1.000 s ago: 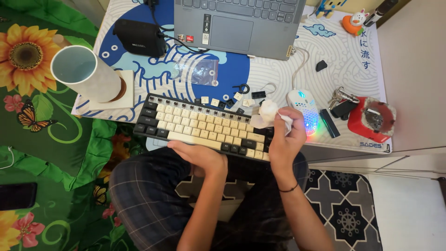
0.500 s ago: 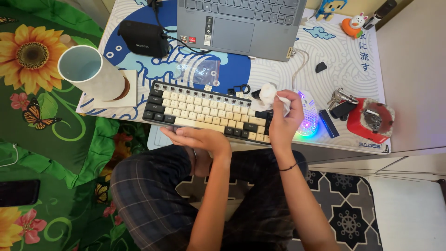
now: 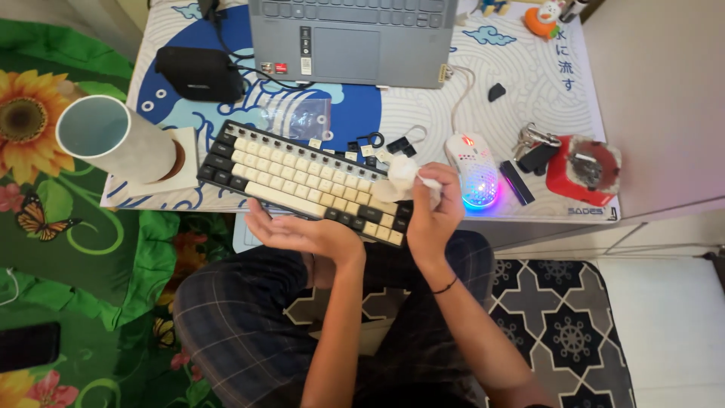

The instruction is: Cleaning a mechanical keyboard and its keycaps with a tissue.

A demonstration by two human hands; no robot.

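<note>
The right hand point(image 3: 432, 214) pinches a crumpled white tissue point(image 3: 400, 175) against the right end of the black-and-cream keyboard point(image 3: 302, 181). The left hand point(image 3: 298, 230), palm up and open, cradles the keyboard's near edge, lifting it partly off the desk mat point(image 3: 529, 83). Several keycaps point(image 3: 393, 145) lie loose just beyond its far edge, and one switch row looks bare, so cleaning seems midway, with reassembly left.

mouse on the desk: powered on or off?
On. The white perforated mouse glows through its shell, red near the top, blue and pink at the lower end, casting coloured light onto the desk mat.
</note>
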